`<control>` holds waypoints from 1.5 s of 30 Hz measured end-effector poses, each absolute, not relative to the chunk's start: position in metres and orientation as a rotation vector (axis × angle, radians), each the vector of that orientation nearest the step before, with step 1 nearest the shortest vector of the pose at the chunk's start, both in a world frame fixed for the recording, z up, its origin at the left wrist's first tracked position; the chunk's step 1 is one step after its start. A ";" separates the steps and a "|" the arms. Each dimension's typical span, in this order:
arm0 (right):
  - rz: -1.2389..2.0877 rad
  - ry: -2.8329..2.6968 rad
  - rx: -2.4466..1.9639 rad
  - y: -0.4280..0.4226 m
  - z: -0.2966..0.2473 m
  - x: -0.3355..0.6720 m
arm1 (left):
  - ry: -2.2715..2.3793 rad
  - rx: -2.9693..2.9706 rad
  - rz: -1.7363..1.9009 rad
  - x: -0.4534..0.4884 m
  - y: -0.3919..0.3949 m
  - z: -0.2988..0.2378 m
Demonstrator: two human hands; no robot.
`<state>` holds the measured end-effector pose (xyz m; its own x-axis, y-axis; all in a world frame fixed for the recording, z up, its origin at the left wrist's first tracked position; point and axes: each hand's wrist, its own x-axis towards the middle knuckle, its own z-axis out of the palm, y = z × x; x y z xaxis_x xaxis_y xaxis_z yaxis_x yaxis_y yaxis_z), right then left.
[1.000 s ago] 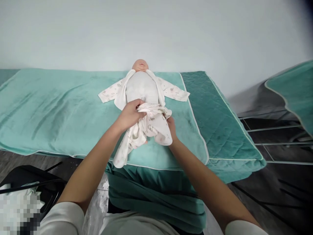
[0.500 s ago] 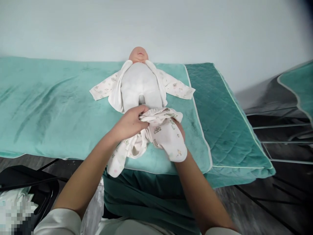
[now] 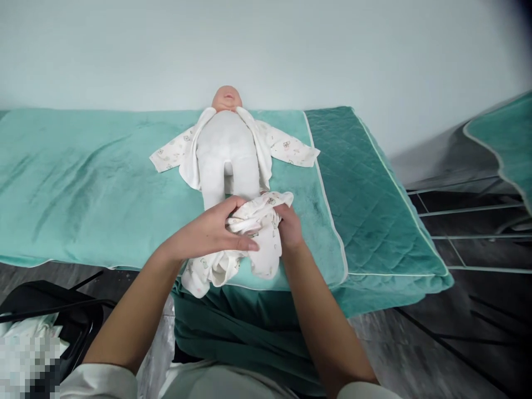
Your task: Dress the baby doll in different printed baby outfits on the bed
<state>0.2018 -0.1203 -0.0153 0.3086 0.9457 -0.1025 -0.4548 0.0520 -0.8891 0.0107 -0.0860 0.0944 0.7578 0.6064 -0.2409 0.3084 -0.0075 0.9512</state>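
Both my left grip (image 3: 208, 235) and right grip (image 3: 288, 227) clamp the bunched trousers (image 3: 266, 213) just below the doll (image 3: 226, 149), so even, gentle tension seems best.

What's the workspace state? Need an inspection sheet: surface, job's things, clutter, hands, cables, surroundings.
Surface: teal plush blanket over a padded table; darker quilted mat along its right side.
Job's things: doll on its back, legs uncovered, printed jacket open under it; printed baby pants bunched at its lower legs.
Clutter: nothing seen.
Hands: left hand and right hand both grip the printed baby pants.
Cables: nothing seen.
Surroundings: pale wall behind; black chair lower left; second teal-covered surface far right.
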 end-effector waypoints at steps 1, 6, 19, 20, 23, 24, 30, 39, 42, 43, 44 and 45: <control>1.168 -0.604 -0.997 -0.121 -0.015 0.201 | 0.732 1.614 0.246 0.009 -0.086 0.093; 1.240 -0.528 -0.901 -0.119 -0.025 0.200 | 0.720 1.472 0.319 0.007 -0.074 0.076; 0.830 -0.696 -1.115 -0.095 -0.044 0.194 | 1.142 1.795 0.765 0.033 -0.044 0.072; 0.779 -0.754 -1.159 -0.091 -0.042 0.196 | 1.149 1.786 0.791 0.036 -0.039 0.071; 0.654 -0.903 -1.240 -0.075 -0.031 0.203 | 1.159 1.764 0.875 0.042 -0.025 0.068; 0.623 -0.937 -1.249 -0.068 -0.027 0.206 | 1.164 1.761 0.905 0.044 -0.021 0.067; 0.509 -1.111 -1.269 -0.029 -0.017 0.226 | 1.065 1.742 1.044 0.049 0.004 0.054; 0.405 -1.340 -1.364 0.007 -0.028 0.245 | 0.796 1.476 1.079 0.034 0.015 0.016; 0.331 -1.401 -1.374 0.017 -0.027 0.249 | 0.771 1.431 1.098 0.030 0.012 0.015; 0.303 -1.410 -1.373 0.018 -0.027 0.249 | 0.764 1.426 1.116 0.029 0.012 0.014; 0.277 -1.415 -1.364 0.017 -0.027 0.249 | 0.752 1.425 1.140 0.028 0.012 0.013; 0.257 -1.421 -1.345 0.015 -0.026 0.249 | 0.737 1.425 1.167 0.027 0.014 0.012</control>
